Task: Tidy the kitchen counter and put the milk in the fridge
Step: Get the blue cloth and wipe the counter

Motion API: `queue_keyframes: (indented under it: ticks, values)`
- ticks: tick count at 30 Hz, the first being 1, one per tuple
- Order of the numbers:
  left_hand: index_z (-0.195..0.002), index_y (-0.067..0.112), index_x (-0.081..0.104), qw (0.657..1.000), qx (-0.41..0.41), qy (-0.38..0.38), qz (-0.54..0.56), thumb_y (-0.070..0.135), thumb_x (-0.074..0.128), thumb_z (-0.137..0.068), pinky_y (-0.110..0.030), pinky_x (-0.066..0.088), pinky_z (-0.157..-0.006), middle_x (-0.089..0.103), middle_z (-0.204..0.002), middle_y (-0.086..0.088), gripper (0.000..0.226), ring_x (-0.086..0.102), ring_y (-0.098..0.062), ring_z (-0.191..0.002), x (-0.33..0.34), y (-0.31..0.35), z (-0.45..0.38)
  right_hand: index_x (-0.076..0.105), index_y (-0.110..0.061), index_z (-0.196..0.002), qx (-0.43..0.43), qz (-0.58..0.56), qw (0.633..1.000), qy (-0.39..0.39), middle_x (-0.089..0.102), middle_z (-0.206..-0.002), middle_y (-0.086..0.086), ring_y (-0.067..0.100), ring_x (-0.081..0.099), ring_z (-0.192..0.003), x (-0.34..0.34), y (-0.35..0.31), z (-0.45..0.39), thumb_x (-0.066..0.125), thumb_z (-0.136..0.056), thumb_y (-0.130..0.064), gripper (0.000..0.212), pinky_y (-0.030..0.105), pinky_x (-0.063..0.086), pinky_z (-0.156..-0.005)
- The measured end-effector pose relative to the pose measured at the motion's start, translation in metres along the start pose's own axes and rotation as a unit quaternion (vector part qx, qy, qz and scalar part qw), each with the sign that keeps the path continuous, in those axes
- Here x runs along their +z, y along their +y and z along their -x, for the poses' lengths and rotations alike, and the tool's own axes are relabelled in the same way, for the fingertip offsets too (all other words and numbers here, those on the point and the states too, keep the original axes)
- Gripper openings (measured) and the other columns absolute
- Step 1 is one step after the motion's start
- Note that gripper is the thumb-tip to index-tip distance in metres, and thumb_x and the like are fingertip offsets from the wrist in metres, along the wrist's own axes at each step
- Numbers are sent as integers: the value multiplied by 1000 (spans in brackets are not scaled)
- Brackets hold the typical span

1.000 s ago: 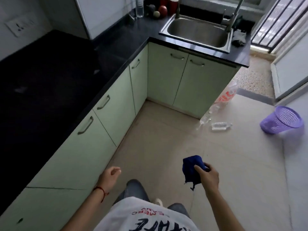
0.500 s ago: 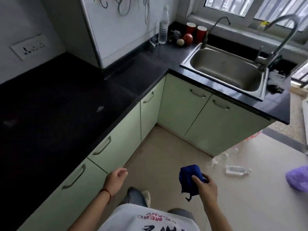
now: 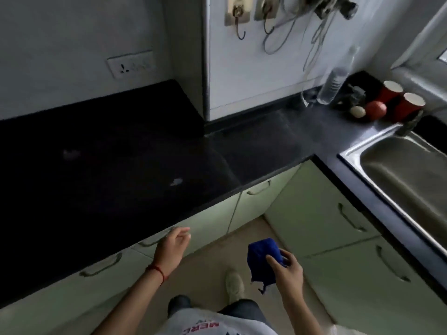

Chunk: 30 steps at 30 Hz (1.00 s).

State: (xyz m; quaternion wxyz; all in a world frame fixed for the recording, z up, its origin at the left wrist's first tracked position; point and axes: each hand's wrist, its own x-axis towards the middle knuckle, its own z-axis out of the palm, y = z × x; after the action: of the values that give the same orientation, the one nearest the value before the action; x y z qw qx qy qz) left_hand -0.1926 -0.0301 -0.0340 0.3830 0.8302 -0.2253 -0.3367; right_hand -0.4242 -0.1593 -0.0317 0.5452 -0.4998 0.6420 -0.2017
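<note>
My right hand (image 3: 286, 268) grips a crumpled blue cloth (image 3: 263, 258) above the floor, in front of the corner cabinets. My left hand (image 3: 173, 246) hangs loosely curled and holds nothing, just off the front edge of the black counter (image 3: 121, 170). Two small pale smears (image 3: 176, 182) lie on the dark counter top. No milk and no fridge are in view.
At the back right of the counter stand a clear water bottle (image 3: 335, 81), two red cups (image 3: 401, 100), a red fruit (image 3: 376, 110) and a pale egg-like ball (image 3: 358, 111). A steel sink (image 3: 406, 170) fills the right. Green cabinets (image 3: 321, 213) line the floor corner. Hooks and cords (image 3: 273, 27) hang on the wall.
The view has swung up and left toward the counter corner; the floor bottles and purple basket have left the frame. Both hands stay low, the right still gripping the cloth.
</note>
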Motion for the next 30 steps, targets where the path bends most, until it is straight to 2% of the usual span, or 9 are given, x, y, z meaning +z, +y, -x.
queue_keyframes:
  ticks: [3,6,10,15,18,20,22,25,30]
  values:
    - [-114,10,58,995,-6,97,-1,14,50,-90,-25,43,-85,60,-113,-6,26,55,-16,-102,-9,4,-3,59,-5,-110,-54,45,993,-95,63,-93,10,26,62,-88,16,-51,-37,70,-77,-8,35,33,54,-75]
    - [-114,9,59,984,-15,176,-7,11,53,-88,-29,47,-85,57,-116,-10,26,56,-22,-106,-17,4,-7,60,-9,-107,-117,59,972,-194,65,-84,-1,7,65,-73,40,-98,-60,67,-78,-4,30,13,53,-57]
    - [-112,8,59,965,-19,255,-52,11,56,-86,-30,46,-88,56,-118,-10,27,52,-25,-112,-28,-1,-13,60,-11,-99,-161,46,944,-283,64,-80,-2,-4,62,-59,88,-146,-74,66,-77,1,25,8,48,-52]
    - [-121,8,55,954,-59,273,-113,15,57,-86,-42,37,-106,49,-135,-13,36,40,-28,-129,-42,-16,-36,63,-11,-105,-134,34,921,-364,67,-87,5,15,65,-77,153,-167,-78,68,-78,-7,28,14,54,-61]
    - [-127,10,50,949,-80,248,-177,22,57,-86,-48,32,-110,42,-142,-12,43,34,-30,-135,-54,-26,-50,59,-9,-114,-211,190,914,-290,64,-104,10,24,61,-95,179,-157,-83,68,-79,-15,36,21,50,-75]
    - [-128,11,49,944,-89,235,-212,25,58,-85,-49,30,-110,40,-144,-12,46,32,-30,-136,-60,-31,-55,53,-9,-122,-347,301,865,-202,54,-120,14,30,52,-108,183,-142,-89,65,-81,-20,44,33,45,-90]
    - [-127,10,51,939,-88,240,-232,26,60,-84,-52,30,-108,41,-144,-13,47,34,-32,-135,-67,-38,-58,49,-12,-128,-449,327,809,-191,49,-131,14,30,46,-116,184,-129,-89,60,-83,-29,49,41,43,-96]
    - [-127,13,51,934,-91,238,-251,38,51,-85,-56,29,-107,42,-143,-11,48,35,-31,-135,-76,-49,-57,47,-17,-130,-539,387,724,-188,47,-138,14,26,37,-122,191,-105,-88,55,-81,-39,55,43,46,-93]
    - [-131,22,44,931,-63,204,-295,61,8,-87,-54,29,-107,43,-143,-4,68,26,-18,-135,-88,-69,-50,58,-10,-120,-575,406,690,-169,55,-131,19,34,47,-119,226,-105,-89,74,-72,-23,52,46,51,-87]
